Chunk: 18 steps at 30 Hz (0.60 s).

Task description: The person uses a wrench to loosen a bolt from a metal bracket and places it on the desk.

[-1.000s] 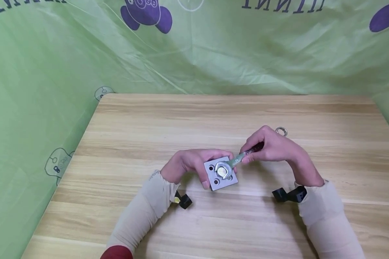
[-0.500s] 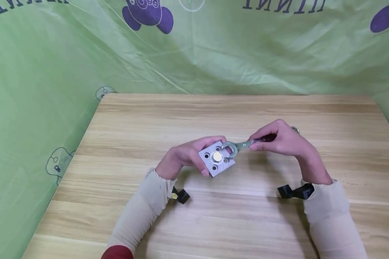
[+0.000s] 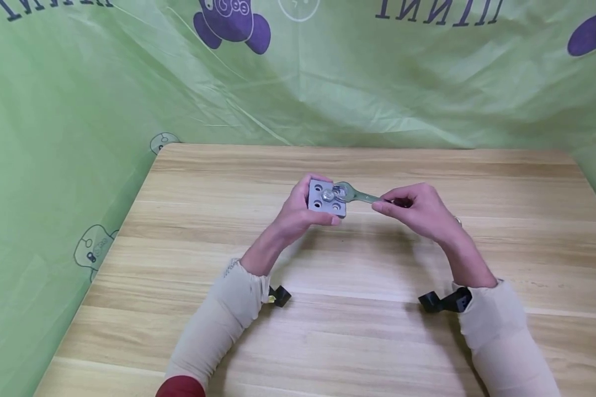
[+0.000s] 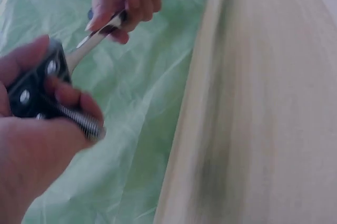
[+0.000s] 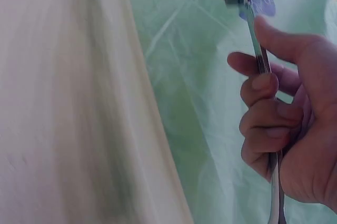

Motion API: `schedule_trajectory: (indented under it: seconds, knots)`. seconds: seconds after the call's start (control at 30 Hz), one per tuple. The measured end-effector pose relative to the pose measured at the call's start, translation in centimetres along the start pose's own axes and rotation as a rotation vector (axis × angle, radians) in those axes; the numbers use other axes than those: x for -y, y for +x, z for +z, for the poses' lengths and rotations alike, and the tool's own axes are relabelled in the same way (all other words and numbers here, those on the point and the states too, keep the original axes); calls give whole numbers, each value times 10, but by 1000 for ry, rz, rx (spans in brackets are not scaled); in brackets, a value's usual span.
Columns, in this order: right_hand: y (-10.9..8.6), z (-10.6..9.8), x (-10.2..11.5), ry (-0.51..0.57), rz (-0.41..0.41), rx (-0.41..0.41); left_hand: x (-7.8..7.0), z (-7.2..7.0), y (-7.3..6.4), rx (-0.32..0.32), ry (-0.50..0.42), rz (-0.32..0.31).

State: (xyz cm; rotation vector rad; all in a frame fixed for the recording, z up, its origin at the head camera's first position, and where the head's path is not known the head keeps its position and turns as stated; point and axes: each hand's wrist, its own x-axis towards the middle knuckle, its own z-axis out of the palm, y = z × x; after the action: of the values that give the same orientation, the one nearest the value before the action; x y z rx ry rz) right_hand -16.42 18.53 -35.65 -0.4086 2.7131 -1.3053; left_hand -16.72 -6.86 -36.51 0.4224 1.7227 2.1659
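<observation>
My left hand [image 3: 296, 214] grips a square grey metal plate [image 3: 326, 207] by its edges, raised above the table. Several round holes surround a bolt head [image 3: 328, 195] at the plate's middle. From the plate's back, in the left wrist view, a threaded bolt shank [image 4: 81, 120] sticks out past my fingers. My right hand [image 3: 419, 209] holds a combination wrench [image 3: 365, 197], its fingers curled round the handle [image 5: 276, 182] in the right wrist view. The wrench's open end lies over the plate, at the right side of the bolt head; whether it fits round the head I cannot tell.
Below the hands spreads a wood-grain table [image 3: 347, 342]. A green printed curtain [image 3: 328, 94] hangs behind it and along its left side. Black camera mounts [image 3: 444, 301] sit at both wrists, over beige sleeves [image 3: 218, 320].
The wrench's open end came off the bolt head, moved right, then returned beside it. My left hand has lifted the plate farther away and turned it; the right hand still holds the wrench.
</observation>
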Motion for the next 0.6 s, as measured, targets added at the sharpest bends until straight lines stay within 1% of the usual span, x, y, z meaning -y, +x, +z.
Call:
schedule_trajectory:
  seconds: [0.07,0.13,0.2,0.27,0.33,0.43,0.5,0.6]
  knots:
    - [1,5,2,-4,-1,-3,3,3,2,-87,59,32]
    - [1,9,5,-12,-13,-8,6,5,3,-146,108,63]
    - [2,14,7,-13,-21,-17,8,7,4,-180,137,87]
    - [2,19,9,-24,-33,-26,9,8,5,-194,162,103]
    - [3,23,11,-33,-38,-29,9,8,5,-196,176,104]
    - [3,25,11,-47,-33,-27,8,7,4,-180,202,90]
    - [3,22,11,-45,-26,-25,7,6,3,-150,213,77]
    - [1,16,10,-31,-22,-9,4,5,2,-71,206,53]
